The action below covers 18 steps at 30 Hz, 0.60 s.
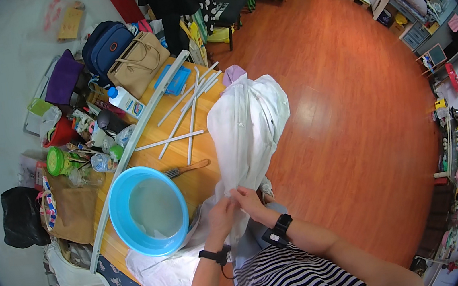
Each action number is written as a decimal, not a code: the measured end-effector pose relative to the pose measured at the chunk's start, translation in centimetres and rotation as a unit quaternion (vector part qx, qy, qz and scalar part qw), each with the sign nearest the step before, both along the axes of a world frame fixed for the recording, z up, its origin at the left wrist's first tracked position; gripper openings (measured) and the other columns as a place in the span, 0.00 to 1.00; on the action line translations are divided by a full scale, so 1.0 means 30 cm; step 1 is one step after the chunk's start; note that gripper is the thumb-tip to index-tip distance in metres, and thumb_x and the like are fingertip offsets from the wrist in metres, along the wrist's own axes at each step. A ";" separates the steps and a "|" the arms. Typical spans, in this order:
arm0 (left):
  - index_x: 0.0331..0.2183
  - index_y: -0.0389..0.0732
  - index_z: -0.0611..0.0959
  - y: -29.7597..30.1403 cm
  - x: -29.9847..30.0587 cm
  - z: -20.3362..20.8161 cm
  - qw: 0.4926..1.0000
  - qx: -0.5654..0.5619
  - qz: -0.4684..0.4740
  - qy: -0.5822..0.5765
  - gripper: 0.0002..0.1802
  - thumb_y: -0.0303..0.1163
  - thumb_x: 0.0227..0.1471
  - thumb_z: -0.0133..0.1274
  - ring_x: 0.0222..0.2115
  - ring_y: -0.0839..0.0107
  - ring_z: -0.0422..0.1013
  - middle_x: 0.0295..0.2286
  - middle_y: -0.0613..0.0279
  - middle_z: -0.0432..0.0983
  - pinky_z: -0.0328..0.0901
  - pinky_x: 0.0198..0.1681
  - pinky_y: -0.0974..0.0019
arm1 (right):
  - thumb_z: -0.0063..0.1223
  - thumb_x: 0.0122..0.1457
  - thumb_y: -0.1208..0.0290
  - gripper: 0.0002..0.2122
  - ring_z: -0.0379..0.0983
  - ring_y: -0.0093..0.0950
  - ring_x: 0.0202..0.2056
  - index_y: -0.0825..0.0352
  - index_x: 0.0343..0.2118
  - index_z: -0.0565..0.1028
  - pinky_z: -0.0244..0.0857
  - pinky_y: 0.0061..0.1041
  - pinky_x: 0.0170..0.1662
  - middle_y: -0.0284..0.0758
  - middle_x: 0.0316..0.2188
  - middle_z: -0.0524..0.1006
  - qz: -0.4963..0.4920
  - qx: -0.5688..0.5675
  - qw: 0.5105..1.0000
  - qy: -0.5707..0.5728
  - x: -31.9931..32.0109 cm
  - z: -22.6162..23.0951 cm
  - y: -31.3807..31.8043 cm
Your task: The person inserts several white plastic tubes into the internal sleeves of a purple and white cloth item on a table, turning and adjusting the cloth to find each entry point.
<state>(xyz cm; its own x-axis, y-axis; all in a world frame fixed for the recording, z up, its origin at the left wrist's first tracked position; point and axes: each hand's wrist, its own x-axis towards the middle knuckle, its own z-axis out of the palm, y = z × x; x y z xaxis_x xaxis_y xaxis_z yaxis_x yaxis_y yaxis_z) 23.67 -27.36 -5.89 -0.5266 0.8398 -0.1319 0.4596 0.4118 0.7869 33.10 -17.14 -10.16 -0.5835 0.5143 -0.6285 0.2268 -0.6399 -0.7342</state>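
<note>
A large white cloth point(249, 117) is bunched over the table's right edge, with a thin, slightly see-through strip running down its near side. Its lower end spreads to the left past my lap, below the basin. My left hand point(223, 214) and my right hand point(248, 201) meet at the strip, their fingers closed on the cloth close together. To the left of them stands a light blue basin point(116, 210) with cloudy water in it. Between the basin and the cloth lies a wooden-handled brush point(194, 166). Exactly what the fingertips pinch is too small to tell.
Several white rods point(193, 116) lie crossed on the wooden table point(190, 197). A long pale rail point(140, 126) runs along its left side. Beyond are a detergent bottle point(126, 101), a beige handbag point(139, 65) and a blue backpack point(108, 48). Wooden flooring point(348, 127) spreads to the right.
</note>
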 end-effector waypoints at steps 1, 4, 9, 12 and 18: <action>0.30 0.35 0.80 -0.010 -0.017 0.005 1.000 -0.014 -0.003 -0.013 0.06 0.29 0.53 0.58 0.25 0.51 0.74 0.24 0.48 0.76 0.66 0.29 0.57 | 0.53 0.65 0.60 0.13 0.68 0.17 0.25 0.67 0.33 0.77 0.61 0.19 0.28 0.26 0.23 0.73 0.029 -0.021 0.999 0.007 -0.002 0.001 0.020; 0.30 0.35 0.80 -0.069 -0.051 -0.005 0.999 -0.032 -0.009 -0.037 0.07 0.29 0.53 0.58 0.24 0.54 0.73 0.23 0.48 0.75 0.65 0.28 0.58 | 0.53 0.65 0.59 0.15 0.75 0.23 0.23 0.69 0.31 0.76 0.69 0.23 0.27 0.31 0.22 0.76 0.066 -0.071 0.995 0.008 -0.009 -0.015 0.127; 0.30 0.35 0.80 -0.103 -0.020 0.052 0.994 -0.080 -0.035 -0.067 0.07 0.29 0.53 0.58 0.22 0.59 0.71 0.21 0.49 0.73 0.63 0.26 0.61 | 0.55 0.63 0.58 0.15 0.71 0.20 0.19 0.67 0.30 0.76 0.63 0.19 0.22 0.28 0.20 0.74 0.043 0.009 0.999 -0.018 -0.104 0.003 0.335; 0.31 0.37 0.81 -0.045 -0.007 0.074 0.992 -0.109 0.016 -0.068 0.07 0.31 0.52 0.58 0.27 0.49 0.74 0.25 0.49 0.76 0.67 0.30 0.56 | 0.56 0.63 0.59 0.14 0.68 0.19 0.17 0.67 0.32 0.77 0.62 0.20 0.22 0.27 0.19 0.73 0.032 -0.017 0.999 -0.012 -0.126 -0.055 0.340; 0.30 0.38 0.81 0.051 0.034 0.047 0.991 -0.104 0.065 -0.045 0.06 0.31 0.51 0.58 0.28 0.48 0.75 0.25 0.49 0.77 0.68 0.31 0.54 | 0.54 0.64 0.61 0.13 0.68 0.20 0.19 0.69 0.36 0.77 0.64 0.23 0.23 0.29 0.19 0.72 0.033 -0.092 0.995 0.011 -0.057 -0.070 0.256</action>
<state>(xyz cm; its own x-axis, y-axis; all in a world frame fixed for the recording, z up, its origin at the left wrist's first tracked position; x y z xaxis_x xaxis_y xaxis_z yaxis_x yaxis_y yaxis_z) 24.69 -25.84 -4.47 -0.6066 0.7154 -0.3468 0.3246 0.6210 0.7134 31.40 -9.47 -12.25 -0.6274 0.3517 -0.6948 0.2581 -0.7479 -0.6116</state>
